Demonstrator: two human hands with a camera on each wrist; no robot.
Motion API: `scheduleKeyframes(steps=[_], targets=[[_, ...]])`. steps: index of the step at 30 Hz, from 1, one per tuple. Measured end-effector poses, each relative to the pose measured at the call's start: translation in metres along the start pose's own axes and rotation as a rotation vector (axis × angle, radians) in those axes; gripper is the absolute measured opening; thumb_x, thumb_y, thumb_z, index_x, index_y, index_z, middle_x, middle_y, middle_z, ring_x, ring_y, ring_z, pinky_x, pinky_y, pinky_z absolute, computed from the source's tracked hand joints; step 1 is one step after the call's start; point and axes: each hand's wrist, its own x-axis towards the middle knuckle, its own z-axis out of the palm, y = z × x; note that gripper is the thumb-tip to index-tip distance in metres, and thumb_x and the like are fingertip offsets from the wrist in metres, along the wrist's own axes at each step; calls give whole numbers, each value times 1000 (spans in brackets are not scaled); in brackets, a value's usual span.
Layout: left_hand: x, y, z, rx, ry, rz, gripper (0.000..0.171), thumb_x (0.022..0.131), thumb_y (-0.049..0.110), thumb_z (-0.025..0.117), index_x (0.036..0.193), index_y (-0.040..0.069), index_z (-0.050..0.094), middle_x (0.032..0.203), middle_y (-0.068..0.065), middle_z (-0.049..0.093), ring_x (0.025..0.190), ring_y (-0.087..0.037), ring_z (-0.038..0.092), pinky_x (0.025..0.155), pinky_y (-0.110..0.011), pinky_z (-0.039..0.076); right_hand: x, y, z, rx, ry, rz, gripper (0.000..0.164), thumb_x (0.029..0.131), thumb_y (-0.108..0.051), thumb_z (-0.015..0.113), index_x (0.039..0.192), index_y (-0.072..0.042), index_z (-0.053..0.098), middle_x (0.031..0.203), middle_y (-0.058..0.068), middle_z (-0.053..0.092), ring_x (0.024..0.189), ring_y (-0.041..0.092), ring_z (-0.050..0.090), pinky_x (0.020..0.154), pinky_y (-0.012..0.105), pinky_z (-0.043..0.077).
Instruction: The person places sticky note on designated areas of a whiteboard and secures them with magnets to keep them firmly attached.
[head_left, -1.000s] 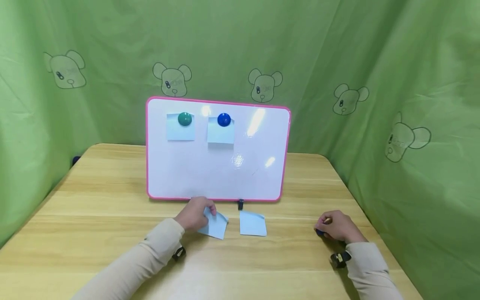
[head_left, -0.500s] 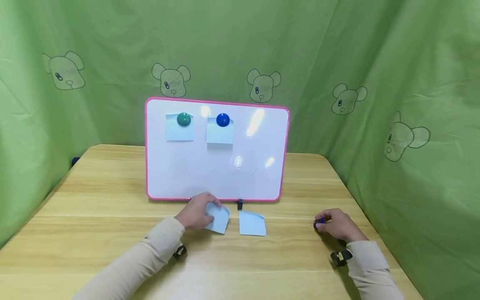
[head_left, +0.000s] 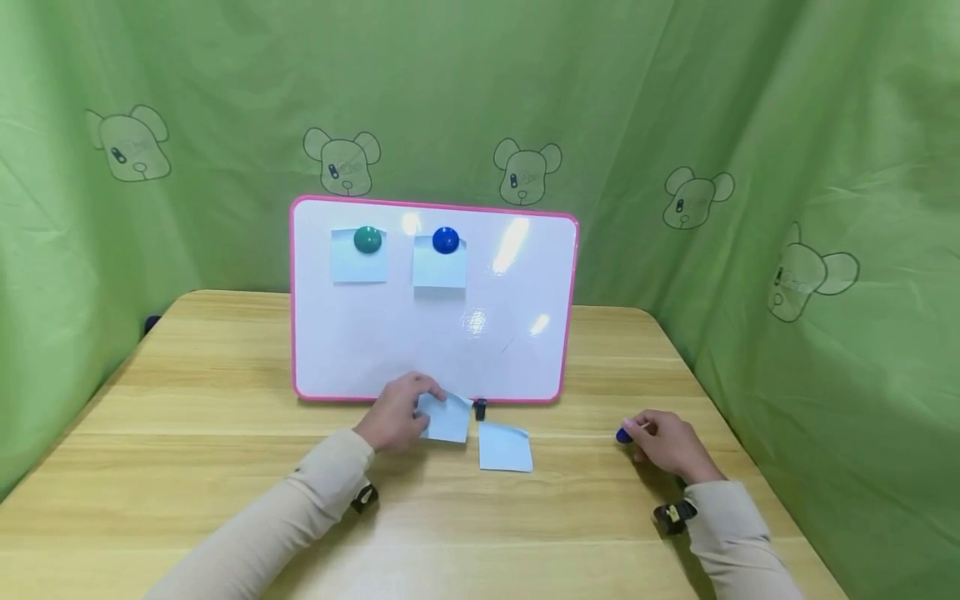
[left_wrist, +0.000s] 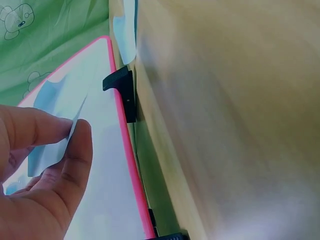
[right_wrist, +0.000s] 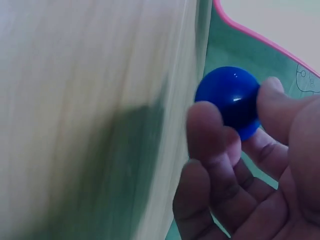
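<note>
At the bench [head_left: 225, 517], you are pinching a light-blue note [head_left: 452, 419] between the thumb and fingers of your left hand [head_left: 396, 415]; the sheet is now hanging before the lower edge of the pink-framed whiteboard [head_left: 420, 346], higher than a second ago, though whether it is touching the board cannot be told. Well apart, your right hand [head_left: 671, 440] is pinching a round blue magnet [right_wrist: 225, 92], now sitting a little farther left and seemingly off the wood. On the board, two notes are already hanging, under a green magnet [head_left: 367, 240] and a second blue magnet [head_left: 446, 241]; another loose note [head_left: 506, 448] is lying near a black clip [head_left: 480, 409]. With paper and magnet both held, the work seems to be turning from gathering toward the board.
</note>
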Motion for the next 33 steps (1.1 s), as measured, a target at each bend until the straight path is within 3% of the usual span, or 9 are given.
scheduleKeyframes(steps=[7, 12, 18, 24, 33], targets=[[2, 7, -2, -6, -10, -35, 33, 79, -7, 68, 107, 10, 66, 118, -8, 57, 80, -17, 50, 71, -29, 49, 4, -6, 1, 32, 22, -2, 41, 103, -36, 43, 91, -1, 60, 65, 6, 58, 60, 21, 56, 55, 32, 42], [5, 10, -2, -17, 26, -14, 30, 79, -5, 71, 105, 10, 66, 109, -6, 59, 72, -16, 50, 66, -29, 49, 8, -9, 2, 58, 55, -24, 46, 104, -38, 37, 87, 0, 57, 65, 6, 58, 59, 21, 58, 53, 30, 43], [13, 13, 0, -17, 54, 3, 26, 80, -4, 72, 102, 10, 66, 111, -6, 63, 84, -18, 58, 76, -30, 54, 11, -13, 3, 60, 107, -82, 44, 105, -33, 36, 87, 1, 58, 65, 4, 58, 58, 20, 58, 52, 29, 42], [17, 18, -1, -3, 49, 28, 31, 79, -6, 70, 107, 5, 65, 117, -10, 62, 91, -22, 59, 77, -30, 55, 15, -16, 4, 85, 127, -97, 44, 106, -30, 35, 87, 3, 58, 66, 6, 60, 60, 22, 58, 54, 28, 43], [27, 23, -2, 3, 16, -2, 41, 79, -8, 67, 118, 4, 61, 124, -11, 58, 99, -24, 58, 83, -32, 53, 17, -27, 0, 84, 159, -126, 42, 106, -32, 33, 93, 1, 55, 79, 15, 62, 64, 23, 62, 54, 31, 43]])
